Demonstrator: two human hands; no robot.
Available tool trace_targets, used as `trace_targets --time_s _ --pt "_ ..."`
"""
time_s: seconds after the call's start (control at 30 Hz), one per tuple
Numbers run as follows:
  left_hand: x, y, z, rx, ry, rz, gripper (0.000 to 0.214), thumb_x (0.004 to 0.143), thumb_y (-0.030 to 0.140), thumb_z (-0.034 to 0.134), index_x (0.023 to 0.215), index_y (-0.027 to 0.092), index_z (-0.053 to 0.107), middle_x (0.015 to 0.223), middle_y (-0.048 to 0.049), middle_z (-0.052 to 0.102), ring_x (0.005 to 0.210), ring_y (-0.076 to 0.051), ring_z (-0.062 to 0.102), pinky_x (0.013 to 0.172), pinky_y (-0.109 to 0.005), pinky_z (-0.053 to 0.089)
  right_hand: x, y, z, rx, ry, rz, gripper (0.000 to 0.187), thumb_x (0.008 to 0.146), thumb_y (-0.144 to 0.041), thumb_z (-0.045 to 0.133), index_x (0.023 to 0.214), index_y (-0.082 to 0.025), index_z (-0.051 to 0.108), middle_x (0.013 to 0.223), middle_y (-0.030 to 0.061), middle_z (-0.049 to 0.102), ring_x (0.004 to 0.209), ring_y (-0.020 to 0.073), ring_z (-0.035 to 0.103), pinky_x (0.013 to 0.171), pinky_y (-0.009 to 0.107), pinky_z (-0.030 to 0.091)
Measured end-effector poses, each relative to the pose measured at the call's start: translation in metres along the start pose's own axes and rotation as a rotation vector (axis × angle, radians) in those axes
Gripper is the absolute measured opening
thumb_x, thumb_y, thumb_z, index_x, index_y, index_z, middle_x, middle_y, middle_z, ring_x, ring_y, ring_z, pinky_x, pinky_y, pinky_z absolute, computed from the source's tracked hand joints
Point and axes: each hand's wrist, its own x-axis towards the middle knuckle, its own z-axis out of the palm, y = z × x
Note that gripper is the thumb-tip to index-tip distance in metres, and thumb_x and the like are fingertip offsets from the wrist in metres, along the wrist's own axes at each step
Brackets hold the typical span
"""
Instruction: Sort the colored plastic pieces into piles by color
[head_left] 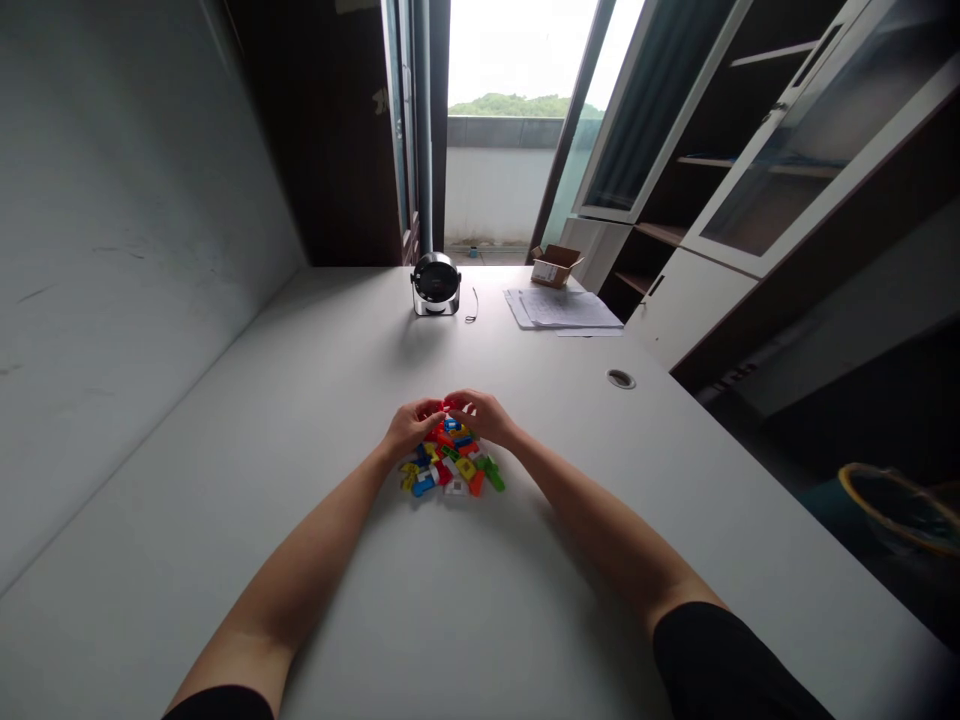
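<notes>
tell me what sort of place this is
Most likely an office or study room. A long white desk has a cable grommet set into it, a stack of printed papers lies at its far end, and a glass-fronted cabinet stands along its right side.

Daylight flooding in through the doorway [517,60], sky blown out to white, soft sheen across the tabletop [315,340], faint shadows beneath the forearms [600,515], dim lower right corner, wall [127,250] and cabinets [780,170] bowed by wide-angle distortion near the edges
</notes>
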Motion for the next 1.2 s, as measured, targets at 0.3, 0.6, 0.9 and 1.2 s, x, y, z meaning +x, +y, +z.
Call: trace_targets --time_s 0.3,0.6,0.9,1.2 --pt "0.008 -0.010 0.000 -0.008 0.047 -0.011 0.034 0.087 0.038 0.058 0.112 0.018 0.070 0.115 -0.0100 0.069 0.101 -0.019 0.066 0.081 -0.027 0.056 0.026 0.065 -0.030 -0.369 0.329 0.231 0.024 0.089 -0.029 0.061 0.111 -0.022 0.070 0.108 0.0067 0.070 0.104 0.0227 0.060 0.093 0.038 0.047" --pt "0.007 -0.002 -0.054 0.357 -0.292 0.003 0.039 0.076 0.020 0.057 0.112 0.023 0.072 0.107 -0.0047 0.069 0.096 -0.018 0.061 0.081 -0.025 0.051 0.022 0.090 -0.030 -0.501 0.396 0.337 0.044 0.089 -0.042 0.063 0.128 -0.020 0.065 0.114 0.0123 0.064 0.109 0.0286 0.051 0.096 0.041 0.041" --pt "-0.001 -0.002 -0.054 0.491 -0.259 0.136 0.033 0.081 0.037 0.066 0.110 0.024 0.074 0.103 -0.0067 0.069 0.097 -0.020 0.060 0.087 -0.028 0.048 0.015 0.050 0.006 -0.132 0.386 0.252 0.022 0.091 -0.032 0.053 0.093 -0.021 0.072 0.093 0.0043 0.071 0.085 0.0187 0.062 0.079 0.031 0.048" --pt "0.004 -0.016 -0.040 0.325 -0.032 0.014 0.039 0.085 0.041 0.059 0.116 0.023 0.073 0.103 -0.0048 0.074 0.083 -0.016 0.064 0.074 -0.024 0.052 0.000 0.016 0.014 -0.003 0.053 0.139 0.022 0.090 -0.028 0.054 0.098 -0.022 0.074 0.090 0.0025 0.073 0.075 0.0138 0.065 0.067 0.023 0.047"
